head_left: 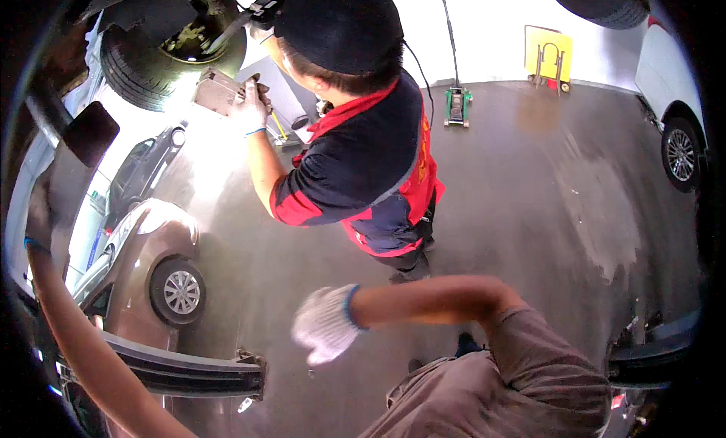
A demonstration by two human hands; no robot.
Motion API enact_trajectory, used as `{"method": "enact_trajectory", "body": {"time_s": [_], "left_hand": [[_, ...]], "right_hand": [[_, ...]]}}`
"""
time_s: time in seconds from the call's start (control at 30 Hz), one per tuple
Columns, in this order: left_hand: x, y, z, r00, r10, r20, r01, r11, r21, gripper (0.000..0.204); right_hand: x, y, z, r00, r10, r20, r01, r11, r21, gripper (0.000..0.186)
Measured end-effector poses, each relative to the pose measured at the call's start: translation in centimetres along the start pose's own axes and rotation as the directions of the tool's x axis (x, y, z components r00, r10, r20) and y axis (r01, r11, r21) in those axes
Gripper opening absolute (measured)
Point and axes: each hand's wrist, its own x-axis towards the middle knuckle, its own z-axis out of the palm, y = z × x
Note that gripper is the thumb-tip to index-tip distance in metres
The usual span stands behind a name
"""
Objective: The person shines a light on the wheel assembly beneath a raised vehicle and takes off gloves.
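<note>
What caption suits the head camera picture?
A white-gloved right grip above the garage floor, a co-worker near a tire.

White glare near the tyre (pixel 132 71), dimmer floor (pixel 499 211), left hand (pixel 39 207) in shadow, curved edges, black corners.

Got a green floor jack (pixel 457 107) on the grey floor (pixel 499 211). Yellow board (pixel 556 37) right of the jack, white car (pixel 673 71) even further right, brown car (pixel 138 262) way off left of the jack.

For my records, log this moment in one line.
left hand: raised, grip unclear; right hand: gloved, no object visible; co-worker's hand: on boxy part, near tyre
</note>
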Motion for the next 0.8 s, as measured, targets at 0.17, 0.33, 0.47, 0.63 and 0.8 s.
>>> {"method": "enact_trajectory", "body": {"time_s": [0.17,0.33,0.47,0.63,0.8], "left_hand": [[0.5,0.6,0.9,0.996,0.034,0.077,-0.05,0.977,0.206,0.041],[1.1,0.9,-0.5,0.99,0.018,0.136,-0.051,0.97,0.239,0.037],[1.1,0.6,-0.4,0.989,-0.041,0.145,0.019,0.989,0.149,0.036],[2.3,-3.2,-3.3,0.833,0.415,0.366,-0.551,0.569,0.61,0.047],[0.7,-4.3,-3.0,0.997,0.078,-0.004,-0.077,0.992,0.103,0.045]], "right_hand": [[-5.1,11.2,17.3,0.899,0.333,0.284,-0.436,0.641,0.632,0.051],[-14.0,13.5,29.6,0.614,0.557,0.559,-0.769,0.261,0.584,0.054],[-23.2,16.8,45.4,0.691,0.595,0.41,-0.717,0.638,0.282,0.034],[-32.2,17.4,58.4,0.319,0.735,0.598,-0.938,0.337,0.087,0.036],[-31.8,15.3,56.8,0.017,0.786,0.618,-0.958,-0.164,0.234,0.048]]}}
